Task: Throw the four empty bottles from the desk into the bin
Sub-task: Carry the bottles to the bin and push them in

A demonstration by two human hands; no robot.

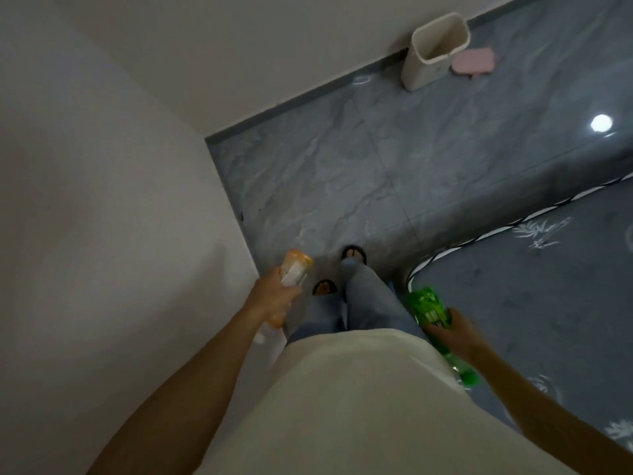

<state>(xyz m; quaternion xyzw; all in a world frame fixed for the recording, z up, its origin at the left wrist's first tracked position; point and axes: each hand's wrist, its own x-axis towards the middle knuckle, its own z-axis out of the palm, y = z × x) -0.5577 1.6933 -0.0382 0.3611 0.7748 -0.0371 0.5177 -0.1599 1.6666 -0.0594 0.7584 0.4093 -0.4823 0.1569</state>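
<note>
At lower centre the left hand has its fingers clamped on an orange bottle, the right hand grips a green bottle, and the bin stands upper right.

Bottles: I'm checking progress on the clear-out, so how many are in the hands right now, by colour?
Orange bottle, in the left hand: 1
Green bottle, in the right hand: 1
Total: 2 bottles; the bin by the wall looks empty.
</note>
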